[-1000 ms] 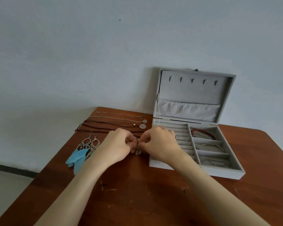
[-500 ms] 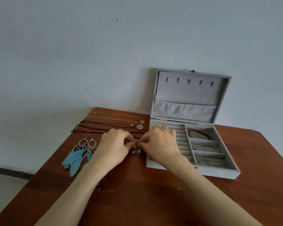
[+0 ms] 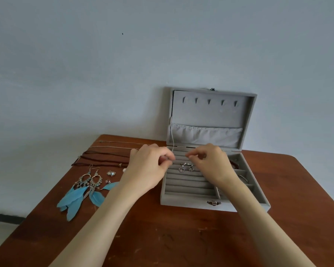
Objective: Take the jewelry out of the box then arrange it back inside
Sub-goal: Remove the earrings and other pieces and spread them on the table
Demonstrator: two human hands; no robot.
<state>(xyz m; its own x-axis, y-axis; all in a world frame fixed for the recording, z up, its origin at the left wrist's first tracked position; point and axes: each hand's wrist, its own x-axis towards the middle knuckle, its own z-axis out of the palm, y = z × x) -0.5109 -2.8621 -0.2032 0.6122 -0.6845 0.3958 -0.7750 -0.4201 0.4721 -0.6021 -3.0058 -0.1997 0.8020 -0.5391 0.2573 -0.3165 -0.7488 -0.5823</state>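
Hovering over the open grey jewelry box on the bench: left hand and right hand, fingertips pressed together, whether pinching anything impossible to tell. Sitting in the ring rolls between them, silver heart earrings. Lying left on the bench, feather earrings.

- My left hand hovers with curled fingers at the left edge of the open grey velvet jewelry box; whether it pinches anything I cannot tell.
- My right hand hovers curled above the ring rolls, just over a pair of small silver heart earrings.
- Blue feather earrings and brown cord necklaces lie on the reddish wooden table.
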